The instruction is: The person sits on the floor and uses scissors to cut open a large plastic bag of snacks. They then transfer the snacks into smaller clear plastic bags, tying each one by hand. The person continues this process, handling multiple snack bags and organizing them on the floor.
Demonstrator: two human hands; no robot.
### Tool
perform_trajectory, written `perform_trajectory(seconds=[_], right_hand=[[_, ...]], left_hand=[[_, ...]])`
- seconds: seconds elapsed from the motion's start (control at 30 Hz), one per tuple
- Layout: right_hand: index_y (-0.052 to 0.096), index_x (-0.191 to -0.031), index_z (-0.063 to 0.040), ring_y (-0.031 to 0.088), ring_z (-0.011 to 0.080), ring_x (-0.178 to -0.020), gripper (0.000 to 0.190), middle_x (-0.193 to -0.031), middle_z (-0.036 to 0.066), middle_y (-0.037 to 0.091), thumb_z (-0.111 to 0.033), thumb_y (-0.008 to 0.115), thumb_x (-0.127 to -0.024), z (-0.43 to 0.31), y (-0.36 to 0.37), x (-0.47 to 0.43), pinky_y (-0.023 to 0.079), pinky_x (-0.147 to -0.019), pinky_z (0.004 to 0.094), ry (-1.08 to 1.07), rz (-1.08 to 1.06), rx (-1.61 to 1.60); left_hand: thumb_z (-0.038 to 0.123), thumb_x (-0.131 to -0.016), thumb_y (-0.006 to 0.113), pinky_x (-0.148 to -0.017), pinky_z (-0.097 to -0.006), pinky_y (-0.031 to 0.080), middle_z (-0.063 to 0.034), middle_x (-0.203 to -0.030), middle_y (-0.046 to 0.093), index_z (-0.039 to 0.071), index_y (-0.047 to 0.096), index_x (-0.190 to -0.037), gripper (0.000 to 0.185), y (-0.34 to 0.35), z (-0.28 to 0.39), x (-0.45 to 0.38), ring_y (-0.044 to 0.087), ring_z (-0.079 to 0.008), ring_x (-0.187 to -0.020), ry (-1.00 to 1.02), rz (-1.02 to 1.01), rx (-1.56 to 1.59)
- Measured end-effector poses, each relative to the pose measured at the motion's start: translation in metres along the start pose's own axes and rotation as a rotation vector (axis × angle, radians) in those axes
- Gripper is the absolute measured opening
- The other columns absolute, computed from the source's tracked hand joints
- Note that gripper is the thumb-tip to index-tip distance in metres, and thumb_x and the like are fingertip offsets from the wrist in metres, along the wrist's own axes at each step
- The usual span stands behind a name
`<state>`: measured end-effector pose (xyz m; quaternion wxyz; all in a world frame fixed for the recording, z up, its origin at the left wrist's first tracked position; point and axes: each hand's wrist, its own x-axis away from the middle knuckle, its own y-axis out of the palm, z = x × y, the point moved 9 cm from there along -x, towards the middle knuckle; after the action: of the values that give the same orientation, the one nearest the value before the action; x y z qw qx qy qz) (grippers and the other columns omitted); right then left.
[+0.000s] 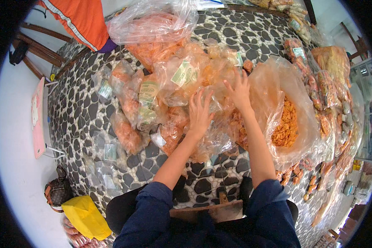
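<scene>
In front of me lies a heap of clear plastic bags with orange snack chips. My left hand (200, 113), fingers spread, rests on or just over the bags in the middle. To its right my right hand (239, 88) reaches over the crumpled plastic, its fingers apart. Neither hand visibly grips anything. Just beyond my left hand is a clear bag with a green-and-white label (185, 73). Close to my right forearm stands a large open plastic bag (300, 124), with orange chips (285, 124) inside. Filled bags (127, 133) lie left of my hands.
A big plastic sack (158, 34) of orange snacks stands at the far side, beside a person's orange trouser leg (77, 21). Packed snacks (325, 90) line the right. Flat labelled bags (110, 152), a pink folding table (38, 117) and a yellow bag (86, 217) are leftward.
</scene>
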<state>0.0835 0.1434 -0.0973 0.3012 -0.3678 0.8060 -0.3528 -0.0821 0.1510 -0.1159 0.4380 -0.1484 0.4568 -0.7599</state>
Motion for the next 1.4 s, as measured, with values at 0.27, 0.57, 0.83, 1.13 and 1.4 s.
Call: perform_trajectory(seconds=[0.27,0.57,0.83,1.13,1.4], right_hand=[[0.034,-0.133,-0.016,0.022,0.0374,-0.127,0.069,-0.134,0.021,0.031,-0.047,0.059,-0.076,0.021,0.1,0.061,0.024,-0.103,0.0437,0.265,-0.466,-0.449],[0.054,-0.109,-0.002,0.056,0.0142,-0.082,0.039,-0.094,0.007,0.06,-0.004,0.066,-0.072,0.03,0.056,0.105,0.045,-0.074,0.0262,0.3,-0.075,-0.449],[0.054,-0.108,-0.001,0.055,0.0124,-0.082,0.032,-0.095,0.005,0.059,0.002,0.059,-0.076,0.028,0.013,0.152,0.045,-0.072,0.0255,0.486,0.132,-1.047],[0.044,-0.122,-0.003,0.054,0.0123,-0.091,0.047,-0.102,0.006,0.058,-0.001,0.061,-0.078,-0.035,-0.022,0.194,0.044,-0.078,0.0268,0.591,0.077,-1.207],[0.056,-0.113,-0.004,0.059,0.0165,-0.083,0.05,-0.091,0.007,0.064,0.0,0.065,-0.064,0.002,-0.066,0.21,0.044,-0.078,0.0289,0.484,0.229,-0.703]], left_hand=[[0.0,-0.068,0.066,-0.097,-0.0391,0.034,-0.0133,-0.124,0.039,0.008,0.031,-0.128,0.07,0.009,-0.034,0.017,0.039,-0.03,-0.114,-0.052,0.048,0.265],[-0.009,-0.071,0.056,-0.085,-0.0344,0.044,-0.0147,-0.118,0.043,0.005,0.031,-0.128,0.063,0.018,-0.046,0.031,0.051,-0.0242,-0.1,-0.099,0.014,0.886],[0.006,-0.079,0.063,-0.078,-0.027,0.045,-0.0085,-0.117,0.047,0.007,0.038,-0.124,0.052,0.007,-0.031,0.067,0.052,-0.0144,-0.099,-0.14,-0.102,0.97],[0.004,-0.08,0.06,-0.073,-0.0257,0.047,-0.0073,-0.1,0.061,0.004,0.058,-0.104,0.025,-0.034,0.01,0.082,0.06,-0.0148,-0.086,-0.02,-0.255,0.773],[0.002,-0.066,0.071,-0.083,-0.0331,0.045,-0.0103,-0.109,0.057,0.006,0.04,-0.116,0.059,-0.022,0.043,0.103,0.055,-0.0196,-0.1,0.016,-0.497,1.129]])
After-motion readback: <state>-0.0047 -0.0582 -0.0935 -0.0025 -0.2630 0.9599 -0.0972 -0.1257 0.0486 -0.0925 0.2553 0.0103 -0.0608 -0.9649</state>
